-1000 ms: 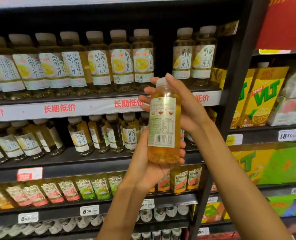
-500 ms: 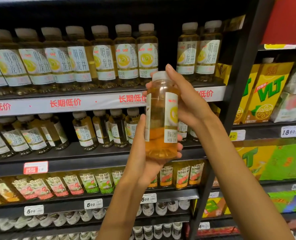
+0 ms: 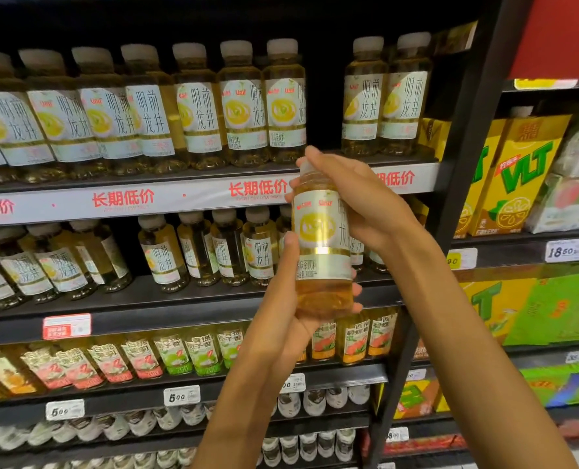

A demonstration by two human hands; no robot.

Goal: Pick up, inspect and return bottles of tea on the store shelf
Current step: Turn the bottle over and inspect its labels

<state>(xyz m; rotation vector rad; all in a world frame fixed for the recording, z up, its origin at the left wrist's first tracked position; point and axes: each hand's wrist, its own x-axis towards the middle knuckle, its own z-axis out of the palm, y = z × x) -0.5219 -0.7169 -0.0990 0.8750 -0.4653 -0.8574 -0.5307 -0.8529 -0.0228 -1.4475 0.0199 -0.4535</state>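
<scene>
- My left hand (image 3: 283, 319) is bare: no glove, ring or watch shows on it.
- My right hand (image 3: 370, 203) is bare too, its nails short and unpainted.
- Both my forearms are uncovered down to the frame's lower edge, below the black shelf (image 3: 179, 302); no sleeve or cuff shows.

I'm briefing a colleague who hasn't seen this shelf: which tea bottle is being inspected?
In front of the black shelving, level with its second tier, one tea bottle is off the shelf. The left hand holds its base, the right hand its cap end; its neighbours all stand in rows.
</scene>
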